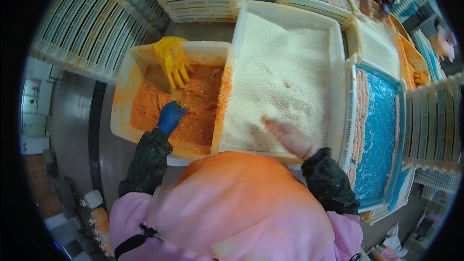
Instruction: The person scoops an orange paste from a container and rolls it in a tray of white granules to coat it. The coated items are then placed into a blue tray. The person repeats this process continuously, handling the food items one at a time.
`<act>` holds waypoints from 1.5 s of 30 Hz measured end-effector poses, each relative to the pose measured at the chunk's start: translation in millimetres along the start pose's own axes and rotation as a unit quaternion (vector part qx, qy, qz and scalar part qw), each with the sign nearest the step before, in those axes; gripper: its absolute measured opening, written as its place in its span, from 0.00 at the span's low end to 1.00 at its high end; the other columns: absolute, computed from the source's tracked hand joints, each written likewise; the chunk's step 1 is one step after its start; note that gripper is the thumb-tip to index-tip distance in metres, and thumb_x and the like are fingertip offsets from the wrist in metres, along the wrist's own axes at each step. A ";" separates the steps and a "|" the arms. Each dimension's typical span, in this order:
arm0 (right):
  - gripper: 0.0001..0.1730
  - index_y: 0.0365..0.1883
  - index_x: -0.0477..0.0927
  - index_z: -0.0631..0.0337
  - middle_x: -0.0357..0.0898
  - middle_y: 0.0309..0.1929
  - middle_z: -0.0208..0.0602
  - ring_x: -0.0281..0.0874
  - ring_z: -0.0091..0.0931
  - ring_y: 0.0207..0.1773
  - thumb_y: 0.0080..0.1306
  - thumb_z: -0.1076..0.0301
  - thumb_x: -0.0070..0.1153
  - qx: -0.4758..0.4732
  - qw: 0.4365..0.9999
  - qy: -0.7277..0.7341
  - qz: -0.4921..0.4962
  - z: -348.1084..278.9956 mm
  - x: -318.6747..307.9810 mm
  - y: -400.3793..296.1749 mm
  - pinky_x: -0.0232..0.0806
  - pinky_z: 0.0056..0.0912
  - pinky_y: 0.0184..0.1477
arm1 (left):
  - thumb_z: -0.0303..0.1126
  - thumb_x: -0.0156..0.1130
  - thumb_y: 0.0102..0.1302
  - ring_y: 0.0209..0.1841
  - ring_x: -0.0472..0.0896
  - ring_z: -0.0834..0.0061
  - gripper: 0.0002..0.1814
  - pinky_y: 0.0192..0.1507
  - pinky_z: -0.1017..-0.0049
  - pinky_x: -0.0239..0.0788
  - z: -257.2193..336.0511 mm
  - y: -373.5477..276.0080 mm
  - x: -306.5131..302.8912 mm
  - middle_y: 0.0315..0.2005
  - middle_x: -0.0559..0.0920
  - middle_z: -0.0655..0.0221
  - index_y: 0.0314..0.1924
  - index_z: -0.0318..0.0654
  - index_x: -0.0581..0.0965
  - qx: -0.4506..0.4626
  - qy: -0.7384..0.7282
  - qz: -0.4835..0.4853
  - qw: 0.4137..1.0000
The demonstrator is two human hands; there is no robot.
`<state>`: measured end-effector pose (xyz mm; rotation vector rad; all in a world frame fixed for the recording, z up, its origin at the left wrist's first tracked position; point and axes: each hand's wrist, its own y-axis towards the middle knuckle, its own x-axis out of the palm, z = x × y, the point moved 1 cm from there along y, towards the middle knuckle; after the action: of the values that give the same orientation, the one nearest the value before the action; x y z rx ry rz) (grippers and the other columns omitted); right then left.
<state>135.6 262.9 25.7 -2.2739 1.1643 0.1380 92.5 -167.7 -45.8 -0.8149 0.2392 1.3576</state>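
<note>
My left hand (pixel 171 116), in a blue glove, is at the wet orange mixture (pixel 195 123) in a white plastic tub (pixel 121 90) on the left. Something small and dark shows at its fingertips; whether it is gripped is unclear. A yellow rubber glove (pixel 174 63) hangs over that tub's far rim, its fingers on the mixture. Over the white crumbs (pixel 282 69) in the larger tub (pixel 335 54) beside it, my right hand (pixel 290 136) is blurred by motion, with orange at the fingertips; its hold cannot be made out.
Right of the tubs stands a tray (pixel 378 130) lined with blue film, with rows of crumbed pieces (pixel 359 116). Stacked slatted trays (pixel 94 25) rise at the far left, more (pixel 433 127) at the right. A co-worker's hands (pixel 368 7) are at the top right, near another crumb tub (pixel 378 45).
</note>
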 end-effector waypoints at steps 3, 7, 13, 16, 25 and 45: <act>0.22 0.56 0.76 0.60 0.76 0.55 0.48 0.70 0.41 0.60 0.68 0.58 0.51 -0.105 0.989 -0.098 0.046 3.3 25.2 8.2 0.62 0.35 0.61 | 0.23 0.60 0.64 0.49 0.80 0.68 0.07 0.38 0.74 0.72 -39.7 -5.0 -13.2 0.40 0.78 0.66 0.42 0.31 0.75 -0.036 -0.288 0.022 0.957; 0.17 0.50 0.78 0.64 0.79 0.45 0.49 0.75 0.43 0.50 0.65 0.66 0.54 -0.066 0.949 -0.136 0.277 35.4 -0.6 21.0 0.67 0.40 0.53 | 0.22 0.61 0.63 0.54 0.79 0.65 0.07 0.38 0.73 0.72 3.6 -24.5 -36.8 0.40 0.77 0.65 0.41 0.32 0.74 -0.026 -0.282 -0.029 0.958; 0.16 0.46 0.80 0.66 0.79 0.44 0.50 0.77 0.42 0.48 0.62 0.66 0.58 -0.024 0.924 -0.044 0.379 95.0 -3.1 40.1 0.69 0.37 0.51 | 0.26 0.65 0.62 0.46 0.81 0.70 0.16 0.45 0.73 0.75 171.2 -53.6 -54.0 0.42 0.82 0.61 0.49 0.31 0.75 0.051 -0.251 -0.150 0.955; 0.18 0.46 0.80 0.66 0.79 0.43 0.49 0.77 0.41 0.48 0.61 0.66 0.60 -0.037 0.910 -0.049 0.410 78.7 -4.6 37.8 0.69 0.36 0.51 | 0.26 0.63 0.63 0.38 0.80 0.76 0.10 0.43 0.75 0.73 231.9 -63.6 -33.5 0.41 0.82 0.64 0.44 0.31 0.77 0.071 -0.279 -0.202 0.936; 0.17 0.45 0.81 0.65 0.80 0.42 0.44 0.79 0.38 0.45 0.59 0.65 0.62 -0.016 0.934 -0.011 0.357 63.2 -10.6 23.9 0.70 0.36 0.48 | 0.24 0.62 0.61 0.37 0.82 0.69 0.05 0.43 0.73 0.73 195.7 -5.7 97.8 0.34 0.83 0.60 0.38 0.34 0.81 0.307 0.203 -0.115 0.923; 0.22 0.46 0.79 0.59 0.81 0.34 0.39 0.79 0.40 0.40 0.64 0.50 0.56 0.074 0.978 -0.192 0.039 6.0 23.8 53.0 0.68 0.41 0.44 | 0.35 0.63 0.57 0.43 0.80 0.52 0.12 0.44 0.59 0.72 -79.0 23.8 -46.3 0.41 0.82 0.52 0.39 0.36 0.81 -0.041 0.385 -0.017 0.922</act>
<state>110.3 225.0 -10.9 -1.9601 1.0204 0.4824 82.9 -254.0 -83.3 -1.3976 0.7799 0.9596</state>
